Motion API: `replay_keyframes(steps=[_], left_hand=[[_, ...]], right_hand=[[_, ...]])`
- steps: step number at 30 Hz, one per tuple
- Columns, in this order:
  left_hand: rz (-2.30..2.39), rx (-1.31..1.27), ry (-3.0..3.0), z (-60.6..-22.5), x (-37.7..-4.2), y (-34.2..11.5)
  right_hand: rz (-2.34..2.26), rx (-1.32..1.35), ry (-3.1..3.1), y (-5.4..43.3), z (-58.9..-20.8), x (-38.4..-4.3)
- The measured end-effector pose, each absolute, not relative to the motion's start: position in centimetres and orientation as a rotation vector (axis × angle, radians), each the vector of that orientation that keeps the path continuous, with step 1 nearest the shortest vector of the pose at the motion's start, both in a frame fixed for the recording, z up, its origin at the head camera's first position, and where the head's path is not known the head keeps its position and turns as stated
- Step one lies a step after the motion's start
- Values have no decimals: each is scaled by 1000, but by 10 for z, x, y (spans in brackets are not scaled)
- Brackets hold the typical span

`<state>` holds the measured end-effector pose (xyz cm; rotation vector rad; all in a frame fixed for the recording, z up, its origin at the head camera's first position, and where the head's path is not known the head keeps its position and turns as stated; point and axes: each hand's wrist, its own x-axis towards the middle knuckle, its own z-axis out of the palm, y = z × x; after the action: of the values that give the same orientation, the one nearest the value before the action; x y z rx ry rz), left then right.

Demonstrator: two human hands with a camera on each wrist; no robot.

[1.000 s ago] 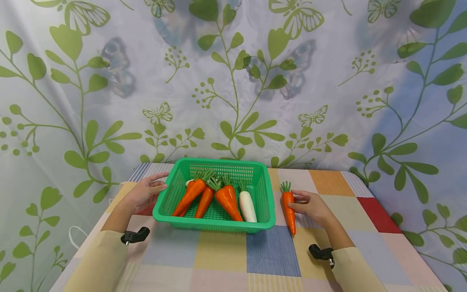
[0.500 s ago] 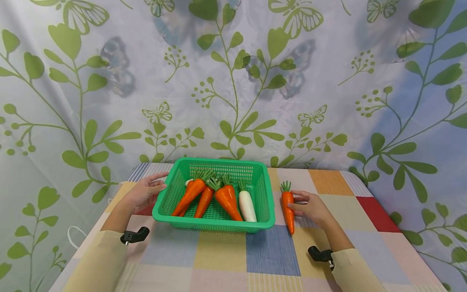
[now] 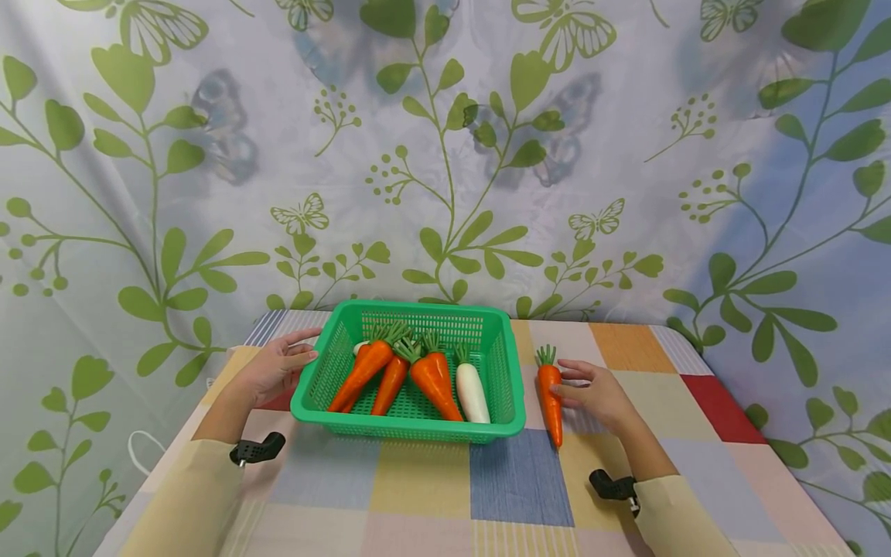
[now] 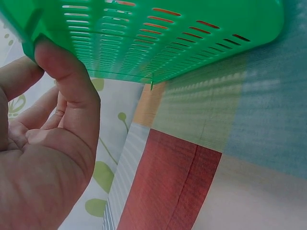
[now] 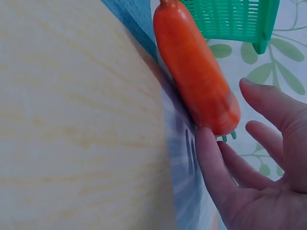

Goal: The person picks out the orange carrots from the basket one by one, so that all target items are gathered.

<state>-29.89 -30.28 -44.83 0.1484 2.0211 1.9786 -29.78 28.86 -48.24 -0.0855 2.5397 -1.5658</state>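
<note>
A green plastic basket [image 3: 411, 430] stands on the table. My left hand [image 3: 274, 370] is at its left side, with thumb and a finger pinching the rim, as the left wrist view shows. Inside lie several orange carrots [image 3: 435, 379] with green tops and a white radish [image 3: 473, 393] on the right. Right of the basket a single carrot [image 3: 550, 398] lies on the cloth, leafy end away from me. Beside it is my right hand [image 3: 595, 394], its fingers loosely spread. In the right wrist view the thumb [image 5: 211, 158] touches the carrot and the other fingers stand off it.
A patchwork cloth [image 3: 418, 495] in coloured squares covers the table. Behind it hangs a pale curtain [image 3: 445, 155] with green leaves and butterflies. A white cable [image 3: 139, 456] loops at the table's left edge. Black cameras are strapped to both wrists.
The lone carrot's tip has shifted slightly left and back. My right hand's fingers have lifted a little and spread from the carrot. The left hand and basket stay put.
</note>
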Motion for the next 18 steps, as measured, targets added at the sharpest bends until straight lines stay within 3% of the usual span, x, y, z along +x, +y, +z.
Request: replay_keyframes(steps=[18], left_hand=[[1970, 135, 2028, -446, -297, -302]], right_hand=[[-1428, -348, 2835, 272, -451, -288]])
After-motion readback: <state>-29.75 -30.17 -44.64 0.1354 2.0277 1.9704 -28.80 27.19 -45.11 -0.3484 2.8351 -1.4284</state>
